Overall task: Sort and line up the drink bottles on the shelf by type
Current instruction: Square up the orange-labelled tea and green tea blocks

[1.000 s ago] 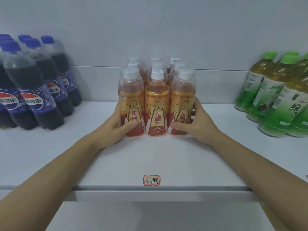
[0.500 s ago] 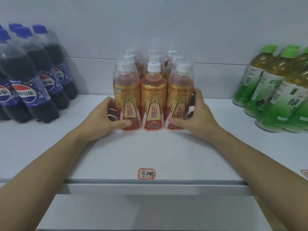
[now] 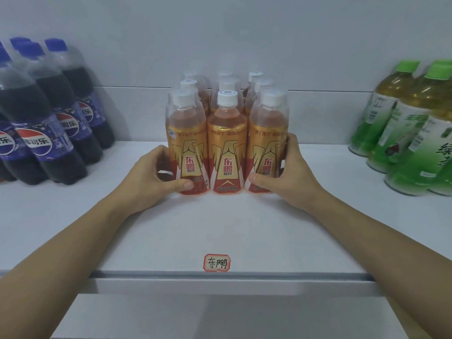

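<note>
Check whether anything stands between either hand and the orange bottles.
Nothing visible does. The left hand grips the front-left orange bottle and the right hand grips the front-right one, both in direct contact. The cola bottles and green tea bottles stand well off to the sides.

Clear plastic bottles on a smooth, matt white shelf (image 3: pixel 220 228)

You see glossy gold-and-red film labels on the orange drink bottles (image 3: pixel 227 148); shiny cola bottles (image 3: pixel 46 133); translucent green tea bottles (image 3: pixel 401 133); a paper tag (image 3: pixel 217 262), handwritten.
</note>
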Tool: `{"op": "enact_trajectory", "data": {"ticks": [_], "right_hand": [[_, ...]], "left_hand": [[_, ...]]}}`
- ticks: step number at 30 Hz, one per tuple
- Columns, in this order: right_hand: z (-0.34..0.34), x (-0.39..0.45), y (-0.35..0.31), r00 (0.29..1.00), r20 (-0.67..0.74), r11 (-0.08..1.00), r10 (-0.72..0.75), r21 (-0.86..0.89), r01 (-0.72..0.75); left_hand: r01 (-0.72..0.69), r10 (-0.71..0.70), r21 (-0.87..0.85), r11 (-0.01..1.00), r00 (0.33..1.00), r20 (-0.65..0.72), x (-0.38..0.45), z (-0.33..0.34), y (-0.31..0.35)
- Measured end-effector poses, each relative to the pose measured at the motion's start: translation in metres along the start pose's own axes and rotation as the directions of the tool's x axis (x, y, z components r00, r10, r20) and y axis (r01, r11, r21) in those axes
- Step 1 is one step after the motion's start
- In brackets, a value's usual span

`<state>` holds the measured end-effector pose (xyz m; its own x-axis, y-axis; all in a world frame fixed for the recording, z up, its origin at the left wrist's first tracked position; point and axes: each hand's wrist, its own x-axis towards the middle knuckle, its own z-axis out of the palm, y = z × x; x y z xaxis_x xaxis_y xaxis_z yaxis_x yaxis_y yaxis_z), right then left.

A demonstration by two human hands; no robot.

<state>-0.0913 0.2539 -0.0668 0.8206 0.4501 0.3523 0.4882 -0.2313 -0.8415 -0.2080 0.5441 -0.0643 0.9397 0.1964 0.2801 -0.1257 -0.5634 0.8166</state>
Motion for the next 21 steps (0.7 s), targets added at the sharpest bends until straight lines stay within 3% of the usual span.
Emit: {"op": "enact_trajectory", "data": {"ticks": [10, 17, 19, 21], "right_hand": [[0.001, -0.002, -0.003, 0.999, -0.036, 1.0, 0.005, -0.024, -0.006], [-0.003, -0.004, -0.005, 1.0, -0.005, 0.998, 0.019, -0.063, -0.02], [-0.007, -0.003, -0.009, 1.0, -0.007, 1.0, 0.018, -0.006, -0.018], [-0.016, 0.001, -0.015, 0.993, -0.121, 0.986, -0.003, 0.162, 0.023]], "left_hand": [[-0.025, 0.026, 0.043, 0.999, 0.999, -0.02, -0.003, -0.001, 0.003], [0.035, -0.035, 0.06, 0.998, 0.999, -0.01, -0.003, -0.001, 0.007], [0.047, -0.049, 0.063, 0.997, 0.998, 0.034, -0.005, -0.005, 0.008], [0.036, -0.035, -0.011, 0.999, 0.998, 0.043, -0.007, -0.009, 0.013]]}}
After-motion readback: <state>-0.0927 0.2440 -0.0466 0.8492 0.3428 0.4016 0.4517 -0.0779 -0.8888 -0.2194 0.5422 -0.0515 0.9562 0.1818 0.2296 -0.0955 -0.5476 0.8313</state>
